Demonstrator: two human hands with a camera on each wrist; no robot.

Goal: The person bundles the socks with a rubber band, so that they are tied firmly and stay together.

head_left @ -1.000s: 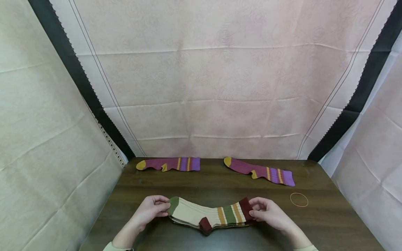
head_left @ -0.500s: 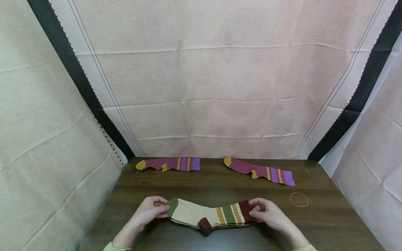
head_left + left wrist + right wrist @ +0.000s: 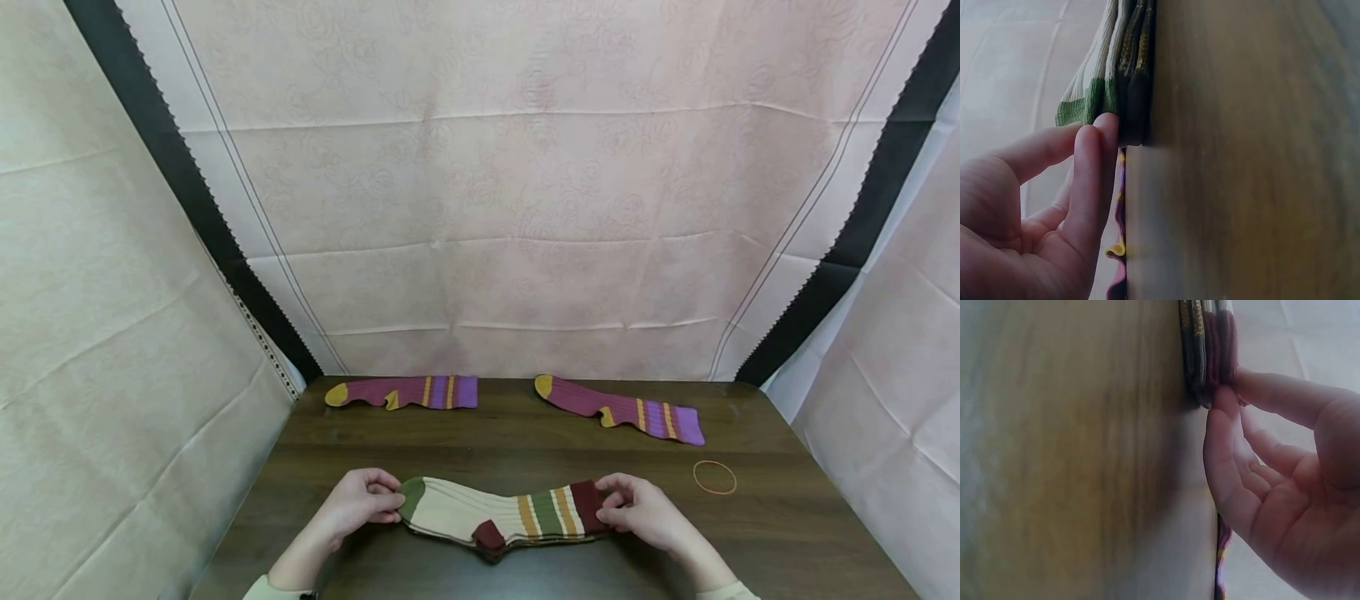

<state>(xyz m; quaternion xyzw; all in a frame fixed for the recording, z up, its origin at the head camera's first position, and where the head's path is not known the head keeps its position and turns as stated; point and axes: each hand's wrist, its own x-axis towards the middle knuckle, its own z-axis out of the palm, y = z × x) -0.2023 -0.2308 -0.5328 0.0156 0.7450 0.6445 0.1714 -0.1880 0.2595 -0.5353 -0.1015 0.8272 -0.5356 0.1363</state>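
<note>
A cream sock point(image 3: 468, 502) with a green toe, burgundy heel and cuff, and green and mustard stripes lies sideways near the table's front. Beneath it are more layers, with darker socks point(image 3: 1137, 94) at the bottom of the stack in the left wrist view. My left hand point(image 3: 365, 504) pinches the green toe point(image 3: 1072, 111) at the stack's left end, fingertips and thumb on its edge. At the other end, my right hand point(image 3: 641, 510) pinches the burgundy cuff point(image 3: 1227, 353) between thumb and fingers. The darker lower layers reach down to the tabletop.
Two purple socks with yellow toes lie along the table's back edge, one sock point(image 3: 405, 392) at left and another sock point(image 3: 618, 408) at right. A thin orange rubber band point(image 3: 715, 477) rests on the wooden table point(image 3: 780, 533) at right. Pale cloth point(image 3: 540, 208) walls surround the table.
The cream sock's green toe has settled slightly lower and to the left along with my left fingertips. My right hand has stayed nearly still at the cuff.
</note>
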